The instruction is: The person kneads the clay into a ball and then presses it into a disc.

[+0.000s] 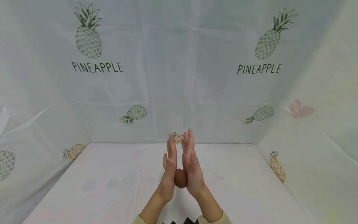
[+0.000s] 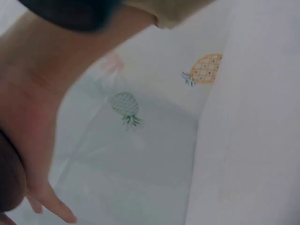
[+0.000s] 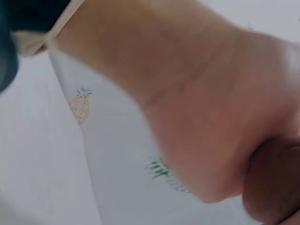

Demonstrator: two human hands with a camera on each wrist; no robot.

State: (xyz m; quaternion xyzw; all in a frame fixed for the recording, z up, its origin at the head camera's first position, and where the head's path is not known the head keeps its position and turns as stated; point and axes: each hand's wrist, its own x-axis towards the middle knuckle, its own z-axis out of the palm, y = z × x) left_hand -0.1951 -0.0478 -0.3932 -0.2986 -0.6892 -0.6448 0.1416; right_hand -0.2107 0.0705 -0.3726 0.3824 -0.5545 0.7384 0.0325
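Note:
A smooth, roundish brown ball [image 1: 180,178] sits between the lower palms of both hands, above the table; its material is hard to tell. My left hand [image 1: 169,168] presses it from the left and my right hand [image 1: 193,168] from the right. Both hands stand upright with straight fingers pointing up and away, apart from each other at the tips. In the left wrist view the ball [image 2: 10,176] shows at the left edge against the palm. The right wrist view has the ball [image 3: 274,180] at lower right, partly cut off by the frame, touching the palm heel.
A white-covered table [image 1: 112,186] spreads under the hands. Behind it hangs a pale cloth [image 1: 179,77] printed with pineapples and lettering, and similar cloth sides [image 1: 316,149] rise at left and right. Dark objects [image 1: 188,221] poke in at the bottom edge between the sleeves.

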